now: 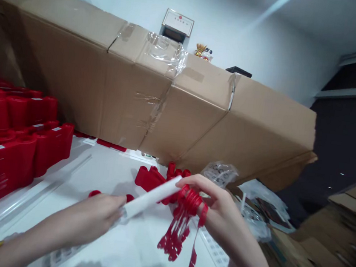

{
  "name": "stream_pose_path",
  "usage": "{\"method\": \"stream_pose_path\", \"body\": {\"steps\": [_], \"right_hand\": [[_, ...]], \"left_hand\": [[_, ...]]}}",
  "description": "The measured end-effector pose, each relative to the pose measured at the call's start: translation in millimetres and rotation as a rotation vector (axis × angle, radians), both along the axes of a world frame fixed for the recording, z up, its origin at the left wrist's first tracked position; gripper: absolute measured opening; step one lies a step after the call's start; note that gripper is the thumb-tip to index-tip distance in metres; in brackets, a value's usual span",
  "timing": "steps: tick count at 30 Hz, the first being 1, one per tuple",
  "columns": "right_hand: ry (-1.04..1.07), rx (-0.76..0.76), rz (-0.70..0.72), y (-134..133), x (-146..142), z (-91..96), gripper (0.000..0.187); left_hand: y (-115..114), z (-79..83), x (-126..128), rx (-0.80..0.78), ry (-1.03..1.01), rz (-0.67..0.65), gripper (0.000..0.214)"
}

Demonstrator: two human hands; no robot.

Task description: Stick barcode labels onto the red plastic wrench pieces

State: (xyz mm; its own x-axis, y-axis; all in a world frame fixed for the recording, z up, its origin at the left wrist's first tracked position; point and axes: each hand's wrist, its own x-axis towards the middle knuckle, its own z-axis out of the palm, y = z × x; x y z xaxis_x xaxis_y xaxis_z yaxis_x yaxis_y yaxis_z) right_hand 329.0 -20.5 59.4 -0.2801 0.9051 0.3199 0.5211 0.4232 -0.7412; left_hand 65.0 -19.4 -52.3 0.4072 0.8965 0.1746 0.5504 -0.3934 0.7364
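My left hand (98,216) is closed round the near end of a white rolled tube (151,199), which points up and to the right. My right hand (220,211) pinches the tube's far end, and several red ribbon loops (189,203) hang round its fingers, their tails (175,240) dangling below. Behind the tube lie a few red rolls (153,178) on the white table (109,173).
A long taped cardboard box (156,101) spans the back of the table. Stacks of red rolls (20,132) fill the left side. Crumpled clear plastic bags (254,198) lie to the right, with more cardboard boxes (322,244) at the lower right. A clear strip (36,194) lies on the table.
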Motion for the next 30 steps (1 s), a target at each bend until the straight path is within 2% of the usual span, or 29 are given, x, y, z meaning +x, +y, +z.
{"method": "stream_pose_path", "body": {"steps": [3, 6, 9, 13, 15, 17, 19, 23, 25, 30], "right_hand": [[0.006, -0.024, -0.039, -3, 12, 3.7, 0.008], [0.044, -0.049, -0.013, -4, 14, 4.8, 0.008], [0.068, -0.072, 0.051, -3, 5, 2.3, 0.008], [-0.002, -0.05, 0.105, -1, -17, -5.1, 0.019], [-0.04, -0.059, 0.128, -2, -28, -9.6, 0.024], [-0.063, -0.052, 0.164, -2, -37, -13.3, 0.026], [-0.083, -0.028, 0.188, -3, -43, -15.3, 0.028], [-0.119, -0.038, 0.14, -2, -46, -14.1, 0.026], [-0.111, -0.061, 0.138, -1, -46, -13.0, 0.026], [0.043, -0.106, 0.182, 1, -54, -15.8, 0.021]], "left_hand": [[5, -32.1, 21, -0.128, 0.172, -0.118, 0.017], [3, -42.1, 36, -0.208, 0.228, -0.153, 0.019], [-7, -25.7, 41, -0.244, 0.13, -0.137, 0.046], [-23, 8.6, 41, -0.303, -0.239, -0.107, 0.047], [-29, 17.0, 42, -0.339, -0.282, -0.112, 0.052], [-32, 18.1, 43, -0.343, -0.281, -0.113, 0.055], [-32, 15.6, 43, -0.294, -0.318, -0.125, 0.047], [-26, 11.4, 39, -0.231, -0.338, -0.094, 0.033], [-25, 10.1, 34, -0.257, -0.304, -0.069, 0.04], [-26, 8.8, 26, -0.413, -0.297, -0.006, 0.077]]}}
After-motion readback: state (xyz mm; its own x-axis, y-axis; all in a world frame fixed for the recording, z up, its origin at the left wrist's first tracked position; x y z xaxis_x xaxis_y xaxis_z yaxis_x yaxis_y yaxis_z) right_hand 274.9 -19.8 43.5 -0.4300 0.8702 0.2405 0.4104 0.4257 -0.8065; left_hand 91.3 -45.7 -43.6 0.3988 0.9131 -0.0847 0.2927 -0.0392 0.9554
